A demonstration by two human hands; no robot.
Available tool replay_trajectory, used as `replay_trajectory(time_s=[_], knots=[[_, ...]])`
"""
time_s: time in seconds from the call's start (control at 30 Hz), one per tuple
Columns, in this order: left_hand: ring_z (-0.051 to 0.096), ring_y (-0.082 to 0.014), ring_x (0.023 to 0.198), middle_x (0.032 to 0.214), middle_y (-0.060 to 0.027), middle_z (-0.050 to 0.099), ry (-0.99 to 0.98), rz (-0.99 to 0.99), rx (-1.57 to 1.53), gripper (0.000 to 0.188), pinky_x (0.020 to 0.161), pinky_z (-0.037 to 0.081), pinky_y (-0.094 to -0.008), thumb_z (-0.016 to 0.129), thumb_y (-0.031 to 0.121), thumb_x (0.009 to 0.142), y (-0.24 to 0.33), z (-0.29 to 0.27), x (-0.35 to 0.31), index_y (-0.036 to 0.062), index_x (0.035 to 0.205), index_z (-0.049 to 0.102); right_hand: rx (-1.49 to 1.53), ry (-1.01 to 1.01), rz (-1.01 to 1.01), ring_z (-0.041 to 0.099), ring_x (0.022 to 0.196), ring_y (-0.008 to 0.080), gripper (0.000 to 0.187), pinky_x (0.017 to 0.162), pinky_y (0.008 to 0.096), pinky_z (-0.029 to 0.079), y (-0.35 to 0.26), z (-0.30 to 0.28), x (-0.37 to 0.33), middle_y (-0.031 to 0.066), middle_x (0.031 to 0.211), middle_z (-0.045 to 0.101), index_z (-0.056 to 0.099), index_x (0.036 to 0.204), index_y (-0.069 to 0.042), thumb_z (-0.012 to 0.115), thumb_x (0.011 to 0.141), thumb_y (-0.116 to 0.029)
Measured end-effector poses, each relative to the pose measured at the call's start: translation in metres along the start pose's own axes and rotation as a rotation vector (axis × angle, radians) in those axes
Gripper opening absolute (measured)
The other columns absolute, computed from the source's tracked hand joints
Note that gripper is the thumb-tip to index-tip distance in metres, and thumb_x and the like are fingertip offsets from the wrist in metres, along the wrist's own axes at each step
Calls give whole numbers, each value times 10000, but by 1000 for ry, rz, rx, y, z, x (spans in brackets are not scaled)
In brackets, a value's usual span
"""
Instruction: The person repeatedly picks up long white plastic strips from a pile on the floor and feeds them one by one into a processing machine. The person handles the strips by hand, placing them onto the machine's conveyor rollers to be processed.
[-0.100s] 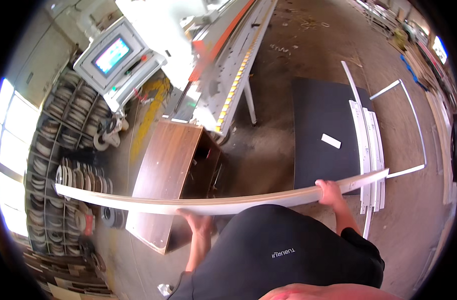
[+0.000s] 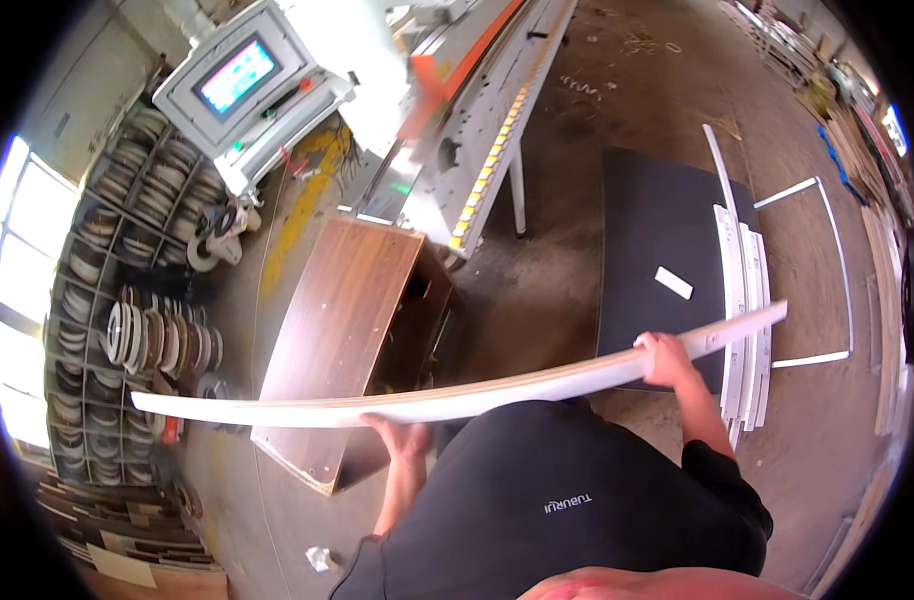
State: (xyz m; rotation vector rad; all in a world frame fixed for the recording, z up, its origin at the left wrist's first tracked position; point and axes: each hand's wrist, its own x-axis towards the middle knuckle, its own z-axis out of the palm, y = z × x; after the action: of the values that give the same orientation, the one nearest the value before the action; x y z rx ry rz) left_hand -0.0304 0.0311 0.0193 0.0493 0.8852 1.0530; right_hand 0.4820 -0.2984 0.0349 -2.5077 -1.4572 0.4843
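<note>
A long white board (image 2: 537,392) hides some of the left hand's (image 2: 402,438) fingers toward seven o'clock; toward four, not all of the right hand's (image 2: 667,360) fingers show. The board also covers part of the stacked white strips (image 2: 742,255) at three o'clock and a band of the brown cabinet (image 2: 327,310) at nine, whose interior is too dark to read. At eleven, glare bleaches the pale machine (image 2: 362,80), cut by the top edge. The lit screen's (image 2: 239,76) contents are too small to make out. A white scrap (image 2: 320,558) at seven defies identification. The black shirt (image 2: 617,480) runs off the bottom.
</note>
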Motion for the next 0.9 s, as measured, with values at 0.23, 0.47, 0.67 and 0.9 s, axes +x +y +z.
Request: replay_trajectory(time_s=[0.23,0.47,0.67,0.9], knots=[[356,-272,1602,1746,-23,415,121,7,-338,951,1360,231,-508,377,848,1020,18,-29,34,140,1650,448,-94,135,-496,694,1083,338,477,1065,484,514,-57,-77,194,93,1001,734,732,1048,-132,909,607,-173],[551,-292,1450,1584,-50,604,303,138,-454,865,1285,387,-523,436,781,1051,35,6,61,113,1596,504,-193,-28,-727,670,1114,312,473,1014,448,521,-151,-104,403,64,1097,753,771,1095,-136,886,636,-151],[662,-344,1269,1421,-178,672,375,44,-14,840,1134,512,-563,402,756,1098,61,9,86,24,1479,555,-252,-71,-939,722,1047,309,360,904,456,571,-236,-77,563,71,995,761,775,1007,-177,877,668,-240],[734,-183,831,948,-89,777,418,240,818,349,805,586,-320,721,305,1095,70,39,96,-33,1181,723,-291,-194,-1062,729,1048,290,456,913,455,577,-291,-7,669,35,1011,774,774,1053,-182,913,632,-286]])
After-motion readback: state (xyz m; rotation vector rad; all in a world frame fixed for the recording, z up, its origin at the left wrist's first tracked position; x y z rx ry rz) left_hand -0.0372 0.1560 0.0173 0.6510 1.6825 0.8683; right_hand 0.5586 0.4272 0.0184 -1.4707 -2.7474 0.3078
